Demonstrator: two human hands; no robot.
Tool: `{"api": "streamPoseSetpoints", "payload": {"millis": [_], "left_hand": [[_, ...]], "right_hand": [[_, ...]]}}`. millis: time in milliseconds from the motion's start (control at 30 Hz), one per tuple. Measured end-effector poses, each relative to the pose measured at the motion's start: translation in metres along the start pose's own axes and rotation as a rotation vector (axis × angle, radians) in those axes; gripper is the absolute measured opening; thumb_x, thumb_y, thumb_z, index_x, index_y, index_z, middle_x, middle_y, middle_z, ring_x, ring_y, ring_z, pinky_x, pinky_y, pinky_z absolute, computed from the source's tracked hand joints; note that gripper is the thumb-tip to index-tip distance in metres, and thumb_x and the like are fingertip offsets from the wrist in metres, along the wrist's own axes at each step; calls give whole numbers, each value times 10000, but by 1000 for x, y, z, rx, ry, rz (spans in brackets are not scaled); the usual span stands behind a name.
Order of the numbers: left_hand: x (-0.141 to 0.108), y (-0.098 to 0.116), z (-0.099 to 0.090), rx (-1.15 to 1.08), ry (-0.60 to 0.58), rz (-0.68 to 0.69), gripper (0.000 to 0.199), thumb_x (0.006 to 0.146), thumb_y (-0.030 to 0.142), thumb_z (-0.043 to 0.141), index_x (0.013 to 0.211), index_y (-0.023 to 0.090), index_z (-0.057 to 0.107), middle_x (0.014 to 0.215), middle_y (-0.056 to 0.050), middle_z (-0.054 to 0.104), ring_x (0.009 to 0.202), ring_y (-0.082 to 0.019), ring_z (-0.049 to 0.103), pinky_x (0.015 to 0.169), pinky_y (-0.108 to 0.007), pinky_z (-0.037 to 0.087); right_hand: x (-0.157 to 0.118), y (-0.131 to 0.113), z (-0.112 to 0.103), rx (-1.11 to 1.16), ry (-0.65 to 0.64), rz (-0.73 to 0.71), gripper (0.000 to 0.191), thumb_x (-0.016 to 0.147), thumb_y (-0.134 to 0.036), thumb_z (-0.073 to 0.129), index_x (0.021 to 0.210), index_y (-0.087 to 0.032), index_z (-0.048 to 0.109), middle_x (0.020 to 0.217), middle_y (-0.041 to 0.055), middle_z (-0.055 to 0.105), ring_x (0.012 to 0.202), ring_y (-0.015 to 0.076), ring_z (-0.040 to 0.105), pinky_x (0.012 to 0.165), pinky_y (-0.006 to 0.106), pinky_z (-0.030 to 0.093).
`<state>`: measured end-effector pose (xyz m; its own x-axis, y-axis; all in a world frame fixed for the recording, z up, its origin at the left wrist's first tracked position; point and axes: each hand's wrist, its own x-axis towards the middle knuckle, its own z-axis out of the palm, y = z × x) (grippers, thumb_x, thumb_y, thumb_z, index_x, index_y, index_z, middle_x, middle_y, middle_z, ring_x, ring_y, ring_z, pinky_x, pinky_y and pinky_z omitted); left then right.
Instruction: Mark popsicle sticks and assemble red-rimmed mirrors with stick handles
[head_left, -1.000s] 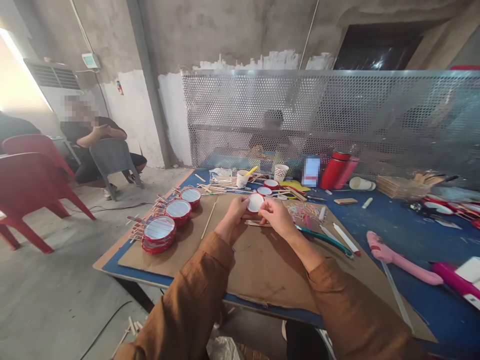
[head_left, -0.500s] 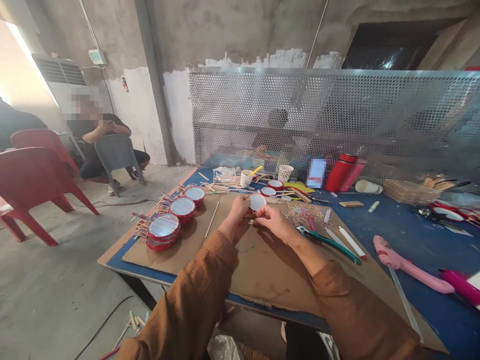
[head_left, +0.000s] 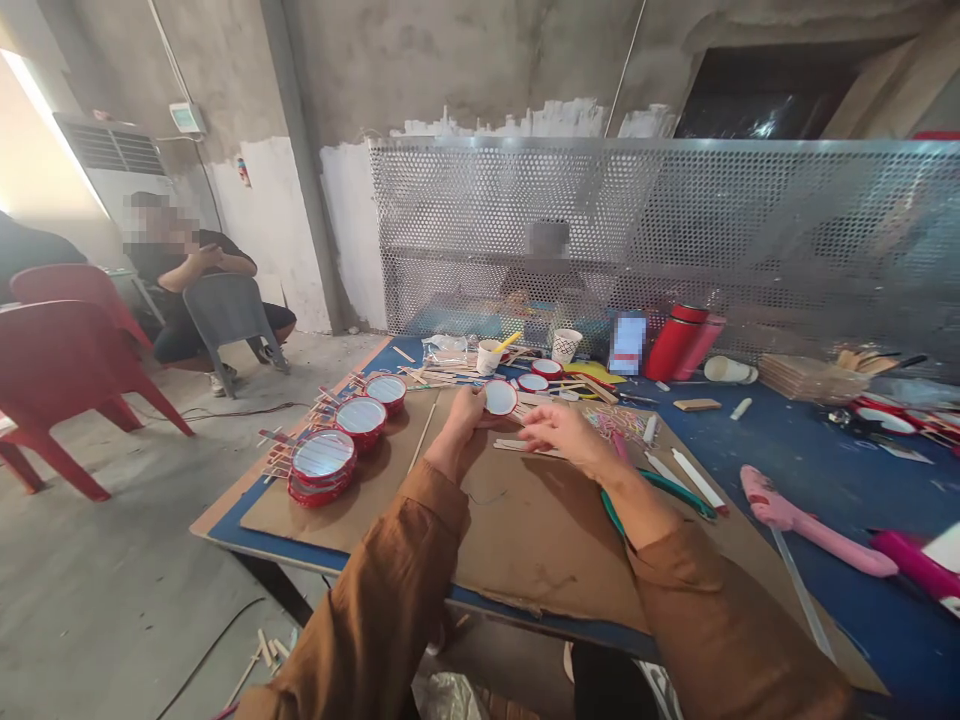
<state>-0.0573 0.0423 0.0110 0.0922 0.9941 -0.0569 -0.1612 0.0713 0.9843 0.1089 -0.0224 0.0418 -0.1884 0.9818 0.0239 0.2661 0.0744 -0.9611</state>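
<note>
Small red-rimmed drum (head_left: 500, 397) pinched in left hand (head_left: 463, 418), right hand (head_left: 559, 432) loose over flat sticks (head_left: 525, 446); best kept steady, aligning carefully

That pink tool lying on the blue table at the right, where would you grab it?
Probably around the long slim shaft of the pink tool, coming straight down from above. It lies flat on the blue table with bare surface on both sides, and the shaft looks narrower than its bulky head end.
</note>
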Motion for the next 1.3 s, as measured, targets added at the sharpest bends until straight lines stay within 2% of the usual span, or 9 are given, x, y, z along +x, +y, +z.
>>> {"api": "streamPoseSetpoints", "payload": {"millis": [67, 133, 233, 300, 467, 733, 867, 1067, 1300], "left_hand": [[-5, 3, 1, 39, 30, 15, 327, 742, 152, 518, 1068, 147, 497, 856, -71, 606, 626, -132, 610, 565, -280, 538], [-9, 5, 2, 76, -7, 37, 362, 745, 150, 498, 1106, 173, 496, 926, -78, 614, 638, -128, 614, 563, -284, 547], [-11, 6, 1, 76, -84, 25, 319, 757, 177, 488, 1073, 165, 529, 915, -93, 628, 661, -145, 626, 554, -277, 549], [-11, 6, -2, 33, -118, 34, 319, 757, 197, 507, 1074, 171, 535, 907, -96, 633, 689, -157, 633, 564, -278, 554], [-9, 9, -6, -23, -61, -1, 299, 762, 233, 521, 1054, 172, 536, 943, -96, 614, 709, -173, 632, 560, -323, 568], [-12, 14, -3, 13, -47, -12, 221, 842, 313, 490, 1019, 182, 510, 972, -85, 571, 735, -161, 610, 540, -307, 566], [-10, 9, -3, 97, -87, 16, 233, 849, 355, 522, 986, 172, 478, 929, -71, 557, 725, -144, 595, 509, -283, 558], [-12, 8, -1, 257, -169, 34, 217, 867, 313, 470, 1013, 153, 493, 885, -82, 582, 696, -161, 598, 459, -265, 535], [-15, 10, 1, 260, -133, 57, 233, 866, 377, 484, 951, 161, 491, 865, -71, 562, 670, -143, 576, 466, -247, 525]], "right_hand": [[3, -1, -25, -91, 195, -38, 149, 690, -244, 660, 806, -162, 614, 705, 51, 713, 525, 134, 657, 485, 210, 476], [7, 1, -52, -193, 407, -53, 161, 737, -266, 605, 849, -152, 607, 708, 68, 706, 518, 131, 645, 469, 209, 458], [8, 11, -84, -312, 567, -10, 144, 759, -242, 540, 852, -153, 605, 676, 64, 691, 504, 132, 615, 483, 227, 447], [9, 19, -94, -431, 610, 39, 83, 718, -196, 550, 753, -168, 620, 592, 38, 664, 479, 134, 583, 491, 235, 418], [12, 35, -92, -704, 537, 118, 98, 612, -134, 604, 535, -192, 620, 474, 6, 589, 506, 151, 555, 514, 248, 344], [19, 37, -73, -937, 372, 60, 52, 672, -253, 656, 655, -221, 693, 710, 30, 691, 702, 173, 602, 582, 244, 351], [21, 38, -67, -992, 335, 86, 69, 687, -243, 648, 659, -205, 698, 734, 45, 702, 696, 159, 604, 581, 229, 346], [20, 35, -73, -1005, 352, 134, 183, 761, -231, 542, 694, -166, 699, 697, 55, 693, 680, 154, 606, 572, 225, 328], [20, 37, -71, -980, 315, 120, 121, 713, -220, 587, 684, -183, 698, 742, 47, 695, 721, 154, 603, 599, 223, 332]]}}
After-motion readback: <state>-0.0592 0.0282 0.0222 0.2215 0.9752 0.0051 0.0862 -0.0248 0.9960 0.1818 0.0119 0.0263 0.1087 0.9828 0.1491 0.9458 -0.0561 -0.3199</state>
